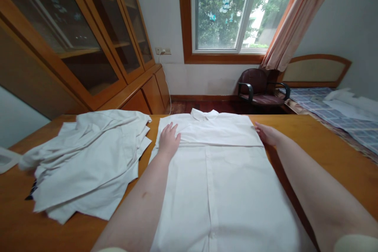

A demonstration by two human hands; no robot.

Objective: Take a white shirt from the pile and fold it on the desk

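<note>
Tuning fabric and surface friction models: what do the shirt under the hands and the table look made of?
Shirt: thin white woven cloth, likely cotton or a blend; matte, with soft creases and a sharp fold line. The left hand lies flat on it, and the right hand is at its edge. Table: orange-brown wood or veneer with a smooth, slightly glossy varnish and faint grain.

soft window (224, 8) daylight, sharp, edges stretched

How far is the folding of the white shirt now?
Done: the shirt lies flat, sleeves folded in across its top. In hand: left hand presses it, right hand touches its edge. Left: its long body is unfolded; a pile of shirts lies loose beside it.
</note>
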